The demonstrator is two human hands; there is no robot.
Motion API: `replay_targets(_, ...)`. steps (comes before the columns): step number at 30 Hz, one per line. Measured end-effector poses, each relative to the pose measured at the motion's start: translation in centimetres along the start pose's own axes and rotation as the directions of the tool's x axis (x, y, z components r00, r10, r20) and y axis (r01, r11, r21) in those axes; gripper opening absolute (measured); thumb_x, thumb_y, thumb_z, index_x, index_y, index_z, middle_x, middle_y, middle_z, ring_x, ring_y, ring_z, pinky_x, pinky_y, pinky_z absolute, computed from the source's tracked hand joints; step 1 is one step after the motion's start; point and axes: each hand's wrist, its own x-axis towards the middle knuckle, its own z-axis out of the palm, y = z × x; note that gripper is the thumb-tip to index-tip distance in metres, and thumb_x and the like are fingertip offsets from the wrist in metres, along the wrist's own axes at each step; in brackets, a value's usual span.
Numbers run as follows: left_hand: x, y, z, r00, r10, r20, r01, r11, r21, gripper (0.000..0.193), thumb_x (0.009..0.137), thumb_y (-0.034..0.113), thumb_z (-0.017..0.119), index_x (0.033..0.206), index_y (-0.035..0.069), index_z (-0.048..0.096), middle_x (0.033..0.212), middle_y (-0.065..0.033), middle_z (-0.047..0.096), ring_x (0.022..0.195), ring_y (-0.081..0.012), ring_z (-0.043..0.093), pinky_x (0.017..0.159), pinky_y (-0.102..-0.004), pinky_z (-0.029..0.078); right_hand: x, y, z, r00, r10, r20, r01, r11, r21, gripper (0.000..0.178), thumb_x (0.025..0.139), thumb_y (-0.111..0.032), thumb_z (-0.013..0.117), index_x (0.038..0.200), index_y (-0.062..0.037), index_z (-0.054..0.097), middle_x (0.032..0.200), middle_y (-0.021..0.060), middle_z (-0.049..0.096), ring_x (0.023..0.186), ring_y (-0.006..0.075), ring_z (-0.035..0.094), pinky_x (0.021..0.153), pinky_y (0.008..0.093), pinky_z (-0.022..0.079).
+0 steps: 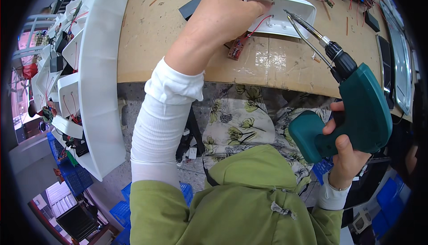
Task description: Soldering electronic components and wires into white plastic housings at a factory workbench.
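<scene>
Right, my right hand point(350, 159) is wrapped round the handle of a green gun-shaped tool point(366, 109), a soldering gun by the look of it, and my left hand point(229, 11) is gripping the left end of the white casing point(279, 16), thumb inside the rim. The slim tip point(300, 20) reaches over the casing's open inside, up on the worktop point(149, 35); whether it touches, I can't tell. Doing this well, I'd judge, means holding that casing dead steady, my left thumb clear of the tip. I'd watch the feed tube point(311, 44) too, so it doesn't snag the red wire point(260, 24). That runs out to the small red board point(236, 50), nearer me, so any tug could strain the joint.
</scene>
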Motion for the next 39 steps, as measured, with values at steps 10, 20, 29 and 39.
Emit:
replay_targets(10, 0.1, 0.9, 0.1, 0.997, 0.070, 0.032, -0.071, 0.996, 0.046, 0.021, 0.074, 0.015, 0.057, 0.080, -0.005, 0.061, 0.066, -0.0143, 0.059, 0.062, -0.0187, 0.057, 0.056, -0.0300, 0.043, 0.8, -1.0, 0.0, 1.000, -0.003, 0.014, 0.006, 0.980, -0.199, 0.066, 0.074, -0.036, 0.066, 0.118, 0.0069, 0.041, 0.099, 0.0188, 0.055, 0.067, 0.0148, 0.054, 0.061, 0.0256, 0.044)
replay_targets(20, 0.1, 1.4, -0.6, 0.984, 0.029, 0.173, -0.033, 0.999, 0.022, 0.021, 0.073, 0.014, 0.059, 0.081, -0.005, 0.062, 0.065, -0.0151, 0.059, 0.062, -0.0188, 0.058, 0.056, -0.0304, 0.043, 0.9, -1.2, -0.1, 1.000, -0.014, -0.003, 0.013, 0.969, -0.248, 0.065, 0.074, -0.035, 0.065, 0.119, 0.0063, 0.041, 0.099, 0.0188, 0.055, 0.066, 0.0153, 0.054, 0.062, 0.0258, 0.044)
replay_targets(29, 1.2, 1.2, -0.6, 0.990, -0.006, 0.141, 0.000, 0.999, 0.039, 0.021, 0.070, 0.013, 0.063, 0.081, -0.005, 0.062, 0.071, -0.0133, 0.062, 0.068, -0.0187, 0.059, 0.061, -0.0289, 0.044, 1.0, -1.3, -0.5, 1.000, -0.029, 0.005, 0.030, 0.966, -0.256, 0.066, 0.074, -0.035, 0.066, 0.119, 0.0062, 0.041, 0.099, 0.0189, 0.055, 0.067, 0.0152, 0.054, 0.062, 0.0260, 0.044)
replay_targets(39, 3.6, 2.6, -0.3, 0.957, -0.144, 0.252, 0.108, 0.982, 0.152, 0.017, 0.064, 0.011, 0.067, 0.076, 0.000, 0.063, 0.068, -0.0103, 0.061, 0.061, -0.0167, 0.055, 0.054, -0.0285, 0.042, 1.9, -1.3, -0.9, 0.999, -0.048, 0.007, 0.048, 0.963, -0.267, 0.062, 0.075, -0.031, 0.066, 0.118, 0.0073, 0.042, 0.101, 0.0195, 0.055, 0.068, 0.0147, 0.055, 0.063, 0.0263, 0.045)
